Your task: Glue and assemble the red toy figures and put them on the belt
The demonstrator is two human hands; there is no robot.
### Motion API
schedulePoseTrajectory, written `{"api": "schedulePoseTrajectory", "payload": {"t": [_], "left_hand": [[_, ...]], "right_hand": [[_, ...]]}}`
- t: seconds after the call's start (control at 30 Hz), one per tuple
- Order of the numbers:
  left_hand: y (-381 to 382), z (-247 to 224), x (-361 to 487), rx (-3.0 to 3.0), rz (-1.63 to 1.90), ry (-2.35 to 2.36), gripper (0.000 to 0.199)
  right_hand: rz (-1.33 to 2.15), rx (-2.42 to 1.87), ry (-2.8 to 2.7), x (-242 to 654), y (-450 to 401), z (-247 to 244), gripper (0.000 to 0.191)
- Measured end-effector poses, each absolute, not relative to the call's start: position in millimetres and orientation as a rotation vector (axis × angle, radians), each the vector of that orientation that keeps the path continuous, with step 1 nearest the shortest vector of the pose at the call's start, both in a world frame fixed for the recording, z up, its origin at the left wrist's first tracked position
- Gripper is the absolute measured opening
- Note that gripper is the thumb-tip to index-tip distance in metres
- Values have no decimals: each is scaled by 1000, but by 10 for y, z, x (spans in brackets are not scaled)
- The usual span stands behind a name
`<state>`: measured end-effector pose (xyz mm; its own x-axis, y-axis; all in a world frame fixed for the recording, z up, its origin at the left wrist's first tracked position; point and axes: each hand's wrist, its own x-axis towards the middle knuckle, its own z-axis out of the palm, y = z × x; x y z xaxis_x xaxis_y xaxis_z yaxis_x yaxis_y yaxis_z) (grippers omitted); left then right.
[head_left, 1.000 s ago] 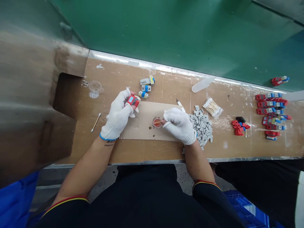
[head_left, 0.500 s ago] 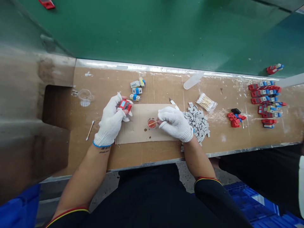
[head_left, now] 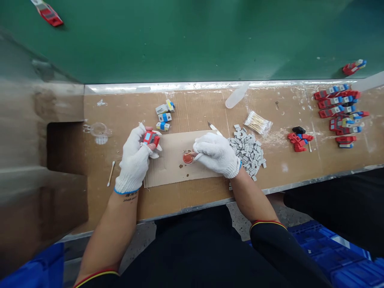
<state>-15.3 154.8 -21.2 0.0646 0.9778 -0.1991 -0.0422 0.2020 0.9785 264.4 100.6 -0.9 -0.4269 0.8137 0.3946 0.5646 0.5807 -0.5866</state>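
Note:
My left hand (head_left: 133, 162), in a white knit glove with bare fingertips showing, is closed around a red toy vehicle piece (head_left: 151, 138) with grey and light blue parts. My right hand (head_left: 214, 152), gloved the same way, pinches a thin wooden swab, now mostly hidden by the fingers. Those fingertips are at the rim of a small round dish (head_left: 188, 158) of red-orange liquid. The dish stands on a cardboard sheet (head_left: 168, 172) marked with dark wet spots. Just behind the right hand lies a pile of small grey parts (head_left: 249, 150).
A pen-like knife (head_left: 213, 126), a bag of cotton swabs (head_left: 258, 122) and a translucent tube (head_left: 237, 97) lie beyond. Grey-blue pieces (head_left: 163, 117) stand back left; a loose swab (head_left: 111, 174) lies left. Red toys (head_left: 333, 104) line the right. A green surface (head_left: 192, 44) runs behind.
The view has shifted slightly. The swab's stick, seen across the dish before, no longer shows there. The left hand still holds the red toy piece, turned a little.

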Motion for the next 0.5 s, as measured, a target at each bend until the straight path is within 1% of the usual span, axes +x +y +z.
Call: {"api": "schedulePoseTrajectory", "payload": {"t": [0.17,0.33,0.5], "left_hand": [[1531,-114,-126,1020,989,1282,52],[1523,-52,-96,1037,959,1276,54],[1525,-19,-73,1057,940,1274,54]], "right_hand": [[553,-1064,-2046,2584,986,66,34],[722,-938,-2012,2556,1000,103,27],[777,-882,-2005,2567,1006,80,24]]}}
